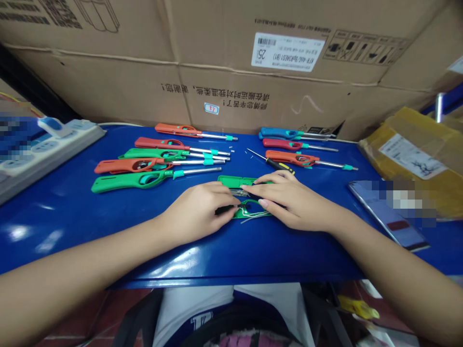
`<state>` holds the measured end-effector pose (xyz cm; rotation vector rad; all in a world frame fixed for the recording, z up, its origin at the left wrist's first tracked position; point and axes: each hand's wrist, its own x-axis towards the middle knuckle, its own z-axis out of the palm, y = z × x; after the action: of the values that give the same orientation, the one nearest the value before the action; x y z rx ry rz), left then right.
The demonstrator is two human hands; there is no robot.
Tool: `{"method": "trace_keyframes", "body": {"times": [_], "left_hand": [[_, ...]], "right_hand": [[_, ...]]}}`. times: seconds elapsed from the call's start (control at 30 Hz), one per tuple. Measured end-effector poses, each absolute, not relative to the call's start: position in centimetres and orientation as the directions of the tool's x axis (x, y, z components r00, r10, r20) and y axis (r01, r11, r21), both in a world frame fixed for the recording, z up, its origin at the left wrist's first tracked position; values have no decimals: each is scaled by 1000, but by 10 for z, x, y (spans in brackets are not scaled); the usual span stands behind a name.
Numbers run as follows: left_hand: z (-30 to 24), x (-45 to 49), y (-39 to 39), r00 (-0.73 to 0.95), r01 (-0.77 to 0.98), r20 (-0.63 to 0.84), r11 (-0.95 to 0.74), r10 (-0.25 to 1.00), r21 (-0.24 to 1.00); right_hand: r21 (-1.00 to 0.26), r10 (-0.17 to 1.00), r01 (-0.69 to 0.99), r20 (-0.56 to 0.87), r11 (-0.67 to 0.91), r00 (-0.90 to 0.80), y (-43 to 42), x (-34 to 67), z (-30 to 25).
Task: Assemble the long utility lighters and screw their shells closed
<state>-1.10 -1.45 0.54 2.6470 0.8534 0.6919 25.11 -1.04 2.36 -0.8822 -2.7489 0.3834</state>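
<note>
My left hand (200,209) and my right hand (287,197) meet over an opened green lighter shell (251,209) on the blue table (108,226). The left hand's fingers pinch a thin dark part at the shell's left end. The right hand's fingers press flat on the shell and its wires. A second green shell half (231,181) lies just behind the fingers. A black and yellow screwdriver (273,163) lies behind the right hand.
Several long-nosed lighters, red, orange and green (144,166), lie at the left back; three more, blue, red and orange (296,144), at the right back. A white power strip (47,144) sits far left, a phone (387,214) right, and cardboard boxes (231,62) behind.
</note>
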Motion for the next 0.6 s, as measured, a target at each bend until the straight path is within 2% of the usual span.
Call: {"method": "trace_keyframes", "body": {"times": [0.13, 0.33, 0.4, 0.5, 0.6], "left_hand": [[5, -9, -15, 716, 466, 359, -793, 598, 391], [5, -10, -14, 723, 458, 358, -798, 590, 391], [5, -11, -14, 727, 452, 360, -803, 584, 388], [4, -12, -13, 728, 440, 378, -813, 571, 381], [2, -12, -12, 739, 423, 383, -825, 553, 375]], "right_hand": [[-326, 613, 547, 145, 771, -777, -5, 256, 23], [-190, 745, 731, 324, 655, -583, 12, 282, 31], [-172, 756, 764, 386, 622, -529, 16, 291, 39], [-191, 763, 807, 500, 559, -410, 18, 300, 51], [-212, 783, 844, 530, 493, -324, 18, 305, 57]]}}
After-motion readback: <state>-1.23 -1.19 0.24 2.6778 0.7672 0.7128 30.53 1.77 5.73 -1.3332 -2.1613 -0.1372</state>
